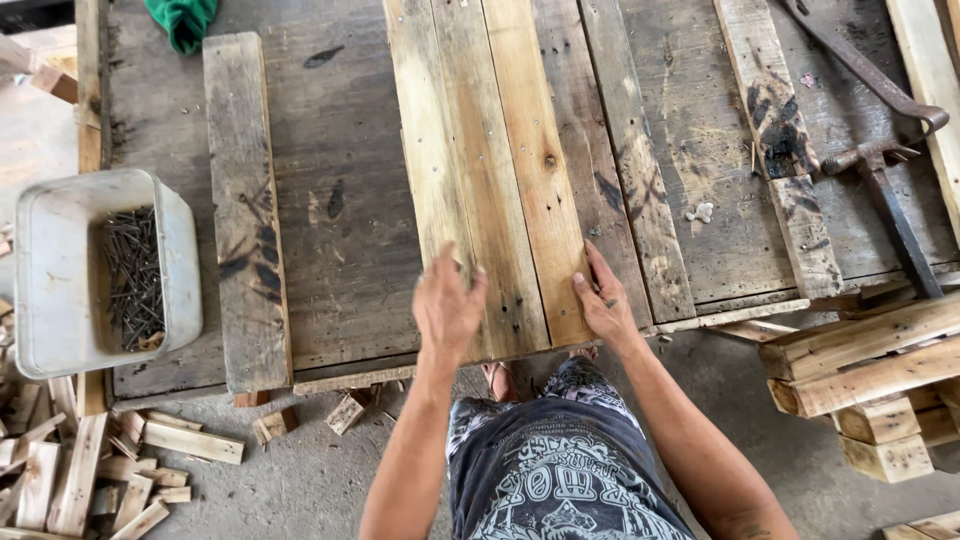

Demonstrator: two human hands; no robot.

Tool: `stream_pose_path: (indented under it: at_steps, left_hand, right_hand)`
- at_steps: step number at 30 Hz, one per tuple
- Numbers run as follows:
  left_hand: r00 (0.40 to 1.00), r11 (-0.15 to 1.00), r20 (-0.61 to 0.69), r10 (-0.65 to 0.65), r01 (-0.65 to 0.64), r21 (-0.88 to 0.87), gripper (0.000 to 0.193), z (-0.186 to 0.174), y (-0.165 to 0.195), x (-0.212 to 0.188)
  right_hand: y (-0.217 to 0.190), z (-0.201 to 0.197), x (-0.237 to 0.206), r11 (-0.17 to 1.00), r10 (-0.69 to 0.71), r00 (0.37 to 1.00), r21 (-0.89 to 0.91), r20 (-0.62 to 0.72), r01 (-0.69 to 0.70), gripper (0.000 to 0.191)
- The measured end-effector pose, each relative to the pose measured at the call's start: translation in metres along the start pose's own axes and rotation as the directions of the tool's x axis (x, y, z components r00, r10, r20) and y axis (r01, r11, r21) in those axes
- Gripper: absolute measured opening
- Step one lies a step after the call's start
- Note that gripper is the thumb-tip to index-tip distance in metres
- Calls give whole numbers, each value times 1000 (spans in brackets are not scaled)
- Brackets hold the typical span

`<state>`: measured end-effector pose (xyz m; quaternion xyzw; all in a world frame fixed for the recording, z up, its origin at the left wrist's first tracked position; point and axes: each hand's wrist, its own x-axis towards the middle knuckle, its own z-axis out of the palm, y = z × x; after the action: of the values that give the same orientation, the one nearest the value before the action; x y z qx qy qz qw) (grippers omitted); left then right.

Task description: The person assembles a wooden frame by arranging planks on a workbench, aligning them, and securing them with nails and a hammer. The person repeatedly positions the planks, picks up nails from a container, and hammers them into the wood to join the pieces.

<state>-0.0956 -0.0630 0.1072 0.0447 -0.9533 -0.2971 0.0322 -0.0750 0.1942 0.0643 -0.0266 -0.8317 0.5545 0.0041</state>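
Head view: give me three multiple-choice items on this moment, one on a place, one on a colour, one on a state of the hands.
1. Where does the white tub of nails sit?
A. At the workbench's left edge
B. On the pale planks
C. Beside the hammer

2. What colour is the cloth at the top edge?
A. Red
B. Green
C. Yellow

3. How do the hands meet the pale plank panel?
A. Both lifted clear
B. Both open, resting on its near end
C. One swings the hammer

Answers: 1 A, the tub stands far left, away from the hammer. 2 B, the cloth is plainly green. 3 B, the left hand lies flat on the panel and the right hand presses its right edge.
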Motion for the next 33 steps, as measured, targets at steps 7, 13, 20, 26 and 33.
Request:
stream_pose_path:
  at_steps: [7,13,20,26,33]
  left_hand:
    - [972,991,208,-108,89,97,98,6,53,-5]
    - [1000,987,-31,0,5,162,107,35,47,-29]
    - [1000,983,-25,-10,15,183,98,30,33,-36]
    - [956,957,-52,-288,289,16,101,-13,-24,-16]
    - [943,935,-11,-334,330,-132,89,-10,-70,-9]
  right_hand:
    - [-9,9,1,975,223,975,-5,15,-223,66]
    - [-6,14,1,987,142,990,77,11,-143,64]
    - [-3,22,-3,982,149,988,112,40,-153,67]
    - [-8,19,22,955,280,932,-162,230,-247,99]
    - [-20,49,35,989,130,978,53,162,-140,124]
